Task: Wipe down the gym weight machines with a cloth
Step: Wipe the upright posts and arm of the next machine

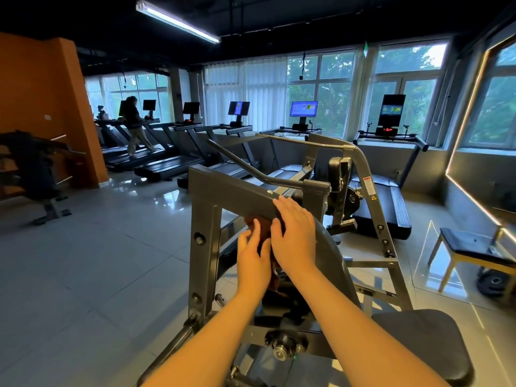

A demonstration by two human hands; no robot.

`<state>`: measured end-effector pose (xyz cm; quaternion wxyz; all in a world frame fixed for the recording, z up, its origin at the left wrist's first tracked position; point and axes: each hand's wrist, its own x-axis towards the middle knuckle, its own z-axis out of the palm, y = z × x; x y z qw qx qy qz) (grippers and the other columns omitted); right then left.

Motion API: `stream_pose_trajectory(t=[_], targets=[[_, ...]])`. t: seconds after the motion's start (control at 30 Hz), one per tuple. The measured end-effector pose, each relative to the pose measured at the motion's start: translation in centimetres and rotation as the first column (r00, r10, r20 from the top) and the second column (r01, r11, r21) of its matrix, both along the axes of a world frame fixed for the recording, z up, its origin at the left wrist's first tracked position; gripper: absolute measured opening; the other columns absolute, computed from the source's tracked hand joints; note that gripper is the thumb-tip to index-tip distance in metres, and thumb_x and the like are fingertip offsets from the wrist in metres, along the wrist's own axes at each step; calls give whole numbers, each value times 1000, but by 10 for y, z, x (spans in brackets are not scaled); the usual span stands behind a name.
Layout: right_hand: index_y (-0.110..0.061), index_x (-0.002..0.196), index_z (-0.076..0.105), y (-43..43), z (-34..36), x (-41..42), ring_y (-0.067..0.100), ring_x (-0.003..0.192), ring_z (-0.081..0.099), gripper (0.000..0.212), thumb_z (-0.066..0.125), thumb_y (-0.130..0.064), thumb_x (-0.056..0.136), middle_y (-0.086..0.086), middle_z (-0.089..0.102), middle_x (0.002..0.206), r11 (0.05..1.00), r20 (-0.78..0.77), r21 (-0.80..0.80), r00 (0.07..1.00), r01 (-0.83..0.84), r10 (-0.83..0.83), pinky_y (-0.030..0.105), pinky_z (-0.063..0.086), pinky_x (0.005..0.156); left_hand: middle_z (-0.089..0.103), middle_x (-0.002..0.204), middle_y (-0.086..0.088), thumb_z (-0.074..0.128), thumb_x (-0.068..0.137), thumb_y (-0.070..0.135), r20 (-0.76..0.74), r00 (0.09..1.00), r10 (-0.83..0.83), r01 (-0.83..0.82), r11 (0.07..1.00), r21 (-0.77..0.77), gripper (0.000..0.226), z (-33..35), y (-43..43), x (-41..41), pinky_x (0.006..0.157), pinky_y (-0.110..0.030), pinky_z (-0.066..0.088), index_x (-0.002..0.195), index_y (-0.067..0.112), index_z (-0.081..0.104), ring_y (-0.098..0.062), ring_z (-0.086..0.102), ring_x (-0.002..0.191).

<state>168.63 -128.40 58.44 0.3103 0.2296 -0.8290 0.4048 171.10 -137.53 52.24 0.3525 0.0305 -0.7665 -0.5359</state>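
A grey steel weight machine (pixel 203 219) fills the middle of the head view, with a slanted top beam and a long curved handle bar (pixel 251 169). A dark brown cloth (pixel 264 229) hangs against the underside of that beam. My left hand (pixel 252 255) holds the cloth from below with its fingers on the fabric. My right hand (pixel 296 236) lies over the beam's lower end, fingers stretched flat and touching the cloth's right edge. Part of the cloth is hidden between the two hands.
The machine's black seat pad (pixel 418 339) is at lower right. A small bench (pixel 474 250) with a weight plate (pixel 494 280) beneath stands on the right. Treadmills (pixel 167 163) line the windows; a person walks on one at far left. Open tiled floor (pixel 97 261) lies left.
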Motion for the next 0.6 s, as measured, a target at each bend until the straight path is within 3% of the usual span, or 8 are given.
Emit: stream_pose_trajectory(t=[0.2,0.27,0.37,0.47,0.6], targets=[[-22,143,55,-4,-2,-3,11,146,34,43,53,-15,100,-4,49,152,999,-12,-40,1000,-3,3,44,20,125,36,138,3,50,105,17,-42,996,84,-81,994,73,56,23,-23,-16,96,-8,39,155,34,30,2,46,115],[-21,142,57,-6,-3,-5,11,145,35,42,53,-14,100,-4,51,150,999,-23,-52,1000,8,-10,43,21,125,35,137,7,50,105,15,-62,994,85,-81,995,60,57,26,-23,-19,94,-3,37,154,35,30,13,43,114],[-23,142,57,-9,-4,-7,10,146,36,42,53,-16,101,-5,51,151,997,-22,-74,999,30,-31,39,19,125,34,127,20,52,104,11,-83,996,-32,26,997,-77,57,9,-11,-11,91,1,38,150,38,31,24,40,114],[-23,143,56,-9,-5,-6,10,146,34,42,52,-16,101,-6,50,152,998,-34,-58,999,31,-34,41,21,125,38,128,15,52,103,9,-102,994,-45,33,992,-119,58,-2,-13,-7,96,-5,41,143,47,35,17,44,117],[-22,144,55,-3,-4,-1,8,147,29,44,52,-14,101,-5,47,154,1000,-36,-22,999,4,-4,41,19,125,37,132,5,49,105,12,-40,995,92,-87,991,97,56,11,-30,-17,98,-13,43,153,36,33,-1,49,117]])
